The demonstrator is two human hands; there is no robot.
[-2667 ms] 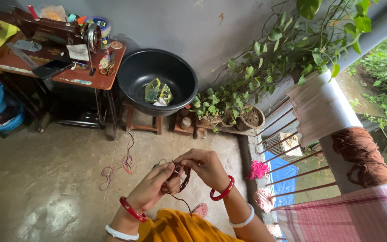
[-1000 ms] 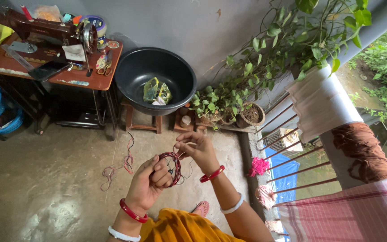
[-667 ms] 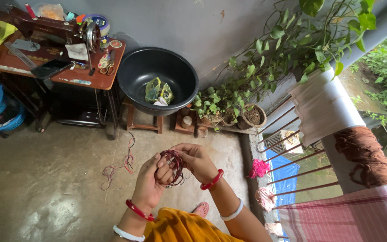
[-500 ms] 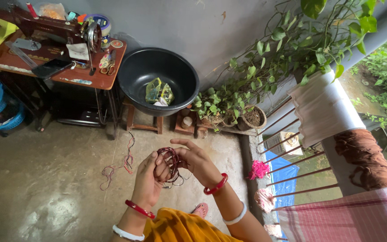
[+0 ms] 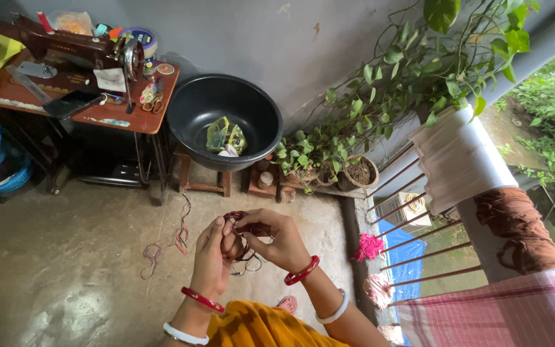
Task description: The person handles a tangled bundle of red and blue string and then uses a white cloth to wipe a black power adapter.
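My left hand [image 5: 212, 257] grips a small ring [image 5: 237, 218] wrapped in dark red thread, held upright in front of me. My right hand [image 5: 276, 238] closes over the ring's right side, its fingertips pinching the thread at the top. Loose dark thread [image 5: 246, 263] hangs in loops below both hands. Each wrist carries a red bangle and a white bangle. A fold of my yellow garment [image 5: 261, 328] lies under my forearms.
A black basin [image 5: 191, 112] holding small packets stands on a wooden stool by the wall. A sewing machine table [image 5: 72, 106] is at the left, potted plants [image 5: 329, 160] at the right. Tangled red thread [image 5: 162, 244] lies on the concrete floor. Railing bars [image 5: 419, 244] and draped cloths line the right.
My right hand swung away from the ring, then came back over it, closing on its top. The left hand kept hold of the ring. The view shifted slightly.
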